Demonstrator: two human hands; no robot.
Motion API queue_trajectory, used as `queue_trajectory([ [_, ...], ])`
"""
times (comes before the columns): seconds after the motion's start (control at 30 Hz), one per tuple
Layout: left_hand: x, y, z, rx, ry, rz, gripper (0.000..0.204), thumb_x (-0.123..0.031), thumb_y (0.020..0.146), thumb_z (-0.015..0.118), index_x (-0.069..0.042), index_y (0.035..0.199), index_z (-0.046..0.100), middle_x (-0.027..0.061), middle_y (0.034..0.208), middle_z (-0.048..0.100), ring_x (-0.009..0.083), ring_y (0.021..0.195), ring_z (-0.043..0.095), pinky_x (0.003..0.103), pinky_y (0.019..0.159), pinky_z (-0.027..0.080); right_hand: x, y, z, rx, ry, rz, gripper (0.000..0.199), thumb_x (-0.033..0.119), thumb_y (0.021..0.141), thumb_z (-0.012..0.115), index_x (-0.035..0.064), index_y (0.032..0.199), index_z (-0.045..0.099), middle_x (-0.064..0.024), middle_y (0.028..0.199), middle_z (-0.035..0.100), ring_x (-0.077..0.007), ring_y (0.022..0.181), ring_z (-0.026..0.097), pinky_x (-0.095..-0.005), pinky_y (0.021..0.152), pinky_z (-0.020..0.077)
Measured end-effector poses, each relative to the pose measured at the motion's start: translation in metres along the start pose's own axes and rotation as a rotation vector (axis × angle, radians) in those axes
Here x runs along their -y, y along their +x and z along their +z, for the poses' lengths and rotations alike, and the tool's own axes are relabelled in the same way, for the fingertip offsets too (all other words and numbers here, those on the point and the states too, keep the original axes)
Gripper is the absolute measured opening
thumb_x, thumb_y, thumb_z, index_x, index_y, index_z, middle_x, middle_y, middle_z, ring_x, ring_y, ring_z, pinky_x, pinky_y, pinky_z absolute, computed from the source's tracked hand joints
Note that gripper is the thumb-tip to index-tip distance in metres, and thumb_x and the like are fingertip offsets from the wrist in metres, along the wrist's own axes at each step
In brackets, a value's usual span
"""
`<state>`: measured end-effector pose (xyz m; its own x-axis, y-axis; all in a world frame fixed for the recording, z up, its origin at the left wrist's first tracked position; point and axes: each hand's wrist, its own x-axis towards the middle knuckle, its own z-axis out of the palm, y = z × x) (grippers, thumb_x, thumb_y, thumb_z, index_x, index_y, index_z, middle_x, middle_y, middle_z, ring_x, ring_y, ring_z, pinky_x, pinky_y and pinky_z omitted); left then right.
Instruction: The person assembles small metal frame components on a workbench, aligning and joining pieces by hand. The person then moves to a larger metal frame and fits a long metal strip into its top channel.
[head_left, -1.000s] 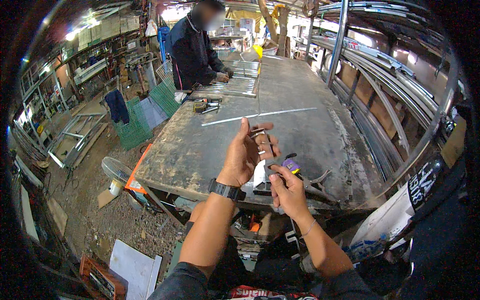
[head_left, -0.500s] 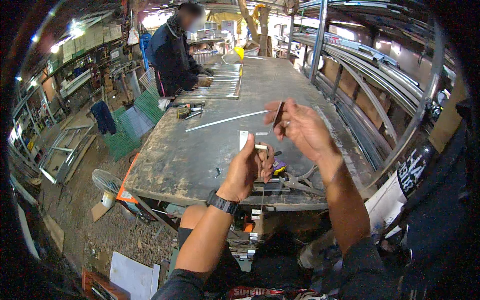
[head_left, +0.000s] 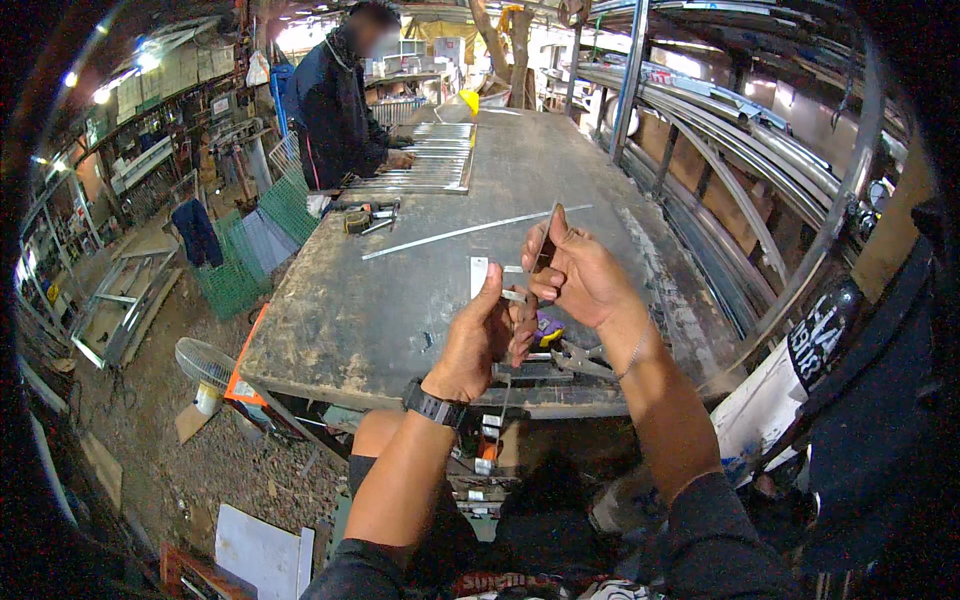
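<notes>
My right hand (head_left: 585, 275) pinches a short, dark, flat metal strip (head_left: 541, 240) and holds it nearly upright above the near edge of the workbench (head_left: 380, 300). My left hand (head_left: 480, 335), with a black watch (head_left: 432, 404) on its wrist, grips the strip's lower end with thumb and fingers. A small pale metal piece (head_left: 512, 295) sticks out between the two hands. The hands touch each other around the strip.
On the bench lie a long thin metal strip (head_left: 470, 230), a small pale plate (head_left: 479, 274), pliers (head_left: 582, 362), a purple object (head_left: 548, 328) and hand tools (head_left: 368, 218). Another person (head_left: 335, 105) works at stacked metal slats (head_left: 430, 160) at the far left. Racks of long profiles (head_left: 720, 170) line the right; a fan (head_left: 205, 362) stands on the floor.
My right hand, raised and apart half a second ago, has come down and left to meet my left hand. Both now hold the strip, higher than a second ago.
</notes>
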<state>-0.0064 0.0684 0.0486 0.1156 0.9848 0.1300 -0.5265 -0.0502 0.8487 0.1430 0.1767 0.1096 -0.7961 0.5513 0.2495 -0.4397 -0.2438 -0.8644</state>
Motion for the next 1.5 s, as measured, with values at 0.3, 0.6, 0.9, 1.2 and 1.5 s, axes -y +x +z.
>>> queue_trajectory([
  [0.3, 0.004, -0.001, -0.002, -0.008, 0.058, 0.006, 0.070, -0.077, 0.103, 0.037, -0.012, 0.089, 0.059, 0.0012, 0.067, 0.053, 0.0160, 0.058, 0.051, 0.031, 0.053, 0.041, -0.011, 0.008, -0.006, -0.040, -0.070, 0.035, 0.051, 0.052, 0.108, 0.054, 0.0067, 0.087, 0.065, -0.0059, 0.082, 0.064, -0.0085, 0.054, 0.038, -0.0259, 0.052, 0.0354],
  [0.6, 0.007, -0.001, 0.001, -0.068, -0.006, 0.006, 0.070, -0.077, 0.103, 0.037, -0.013, 0.088, 0.060, 0.0007, 0.065, 0.053, 0.0169, 0.054, 0.050, 0.031, 0.050, 0.039, -0.020, 0.012, -0.007, -0.102, 0.010, 0.020, 0.041, 0.049, 0.102, 0.069, 0.0100, 0.088, 0.069, -0.0018, 0.076, 0.064, -0.0081, 0.051, 0.041, -0.0249, 0.047, 0.0305],
  [0.9, 0.011, 0.002, 0.007, -0.040, -0.077, 0.105, 0.062, -0.065, 0.108, 0.040, -0.009, 0.106, 0.067, 0.0025, 0.077, 0.061, 0.0172, 0.064, 0.056, 0.031, 0.063, 0.046, -0.004, 0.017, -0.006, -0.205, -0.182, -0.038, 0.036, 0.046, 0.103, 0.069, 0.0096, 0.099, 0.073, -0.0017, 0.085, 0.070, -0.0126, 0.074, 0.061, -0.0281, 0.063, 0.0446],
  [1.2, 0.007, 0.002, -0.005, -0.144, -0.127, 0.127, 0.055, -0.057, 0.111, 0.044, -0.006, 0.118, 0.066, 0.0050, 0.090, 0.068, 0.0168, 0.076, 0.064, 0.032, 0.065, 0.052, -0.015, -0.033, 0.038, -0.254, -1.728, -0.790, 0.056, 0.018, 0.084, 0.081, 0.0110, 0.137, 0.065, -0.0161, 0.128, 0.061, -0.0373, 0.114, 0.061, -0.0480, 0.098, 0.0495],
  [1.5, 0.011, 0.008, -0.005, -0.055, -0.098, 0.199, 0.054, -0.057, 0.111, 0.043, -0.008, 0.109, 0.066, 0.0060, 0.094, 0.071, 0.0179, 0.081, 0.066, 0.035, 0.070, 0.052, -0.015, -0.029, 0.048, -0.279, -1.924, -0.591, 0.048, 0.018, 0.082, 0.082, 0.0095, 0.126, 0.067, -0.0167, 0.128, 0.062, -0.0391, 0.115, 0.063, -0.0502, 0.098, 0.0495],
])
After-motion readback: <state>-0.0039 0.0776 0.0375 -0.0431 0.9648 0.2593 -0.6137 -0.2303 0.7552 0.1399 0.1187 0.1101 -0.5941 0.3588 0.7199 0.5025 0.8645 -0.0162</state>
